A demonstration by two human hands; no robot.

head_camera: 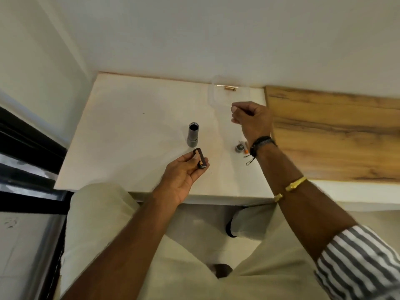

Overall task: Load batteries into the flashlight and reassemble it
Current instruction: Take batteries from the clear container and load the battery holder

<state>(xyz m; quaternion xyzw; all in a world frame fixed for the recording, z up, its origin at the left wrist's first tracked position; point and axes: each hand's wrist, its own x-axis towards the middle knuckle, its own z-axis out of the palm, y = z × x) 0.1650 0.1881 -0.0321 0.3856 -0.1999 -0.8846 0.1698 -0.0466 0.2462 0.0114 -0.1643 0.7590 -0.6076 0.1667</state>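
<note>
The flashlight body (193, 135) stands upright on the white table (134, 109) with its open end up, and everything else is best placed from it. Just in front of it, nearest the person, the left hand (184, 176) grips a dark battery holder (200, 159) between thumb and fingertips, and at least one battery with a copper-and-black band shows at its near end. Well off to the body's right and a little behind, the right hand (252, 118) is curled shut above the table; whether it pinches anything I cannot tell, since the fingers hide the inside. To the body's right, near that wrist, lies the tail cap (239, 147) beside small orange-tipped bits, possibly more batteries. Far behind and to the right, a loose gold battery (231, 88) sits in a clear plastic tray (213, 94). The risks, as I judge them: the unsteadied body tips if the holder is pushed in one-handed; a cell seated the wrong way round leaves the light dead; a loose cell slips from the tilted holder. No brand, label or writing is legible anywhere
</note>
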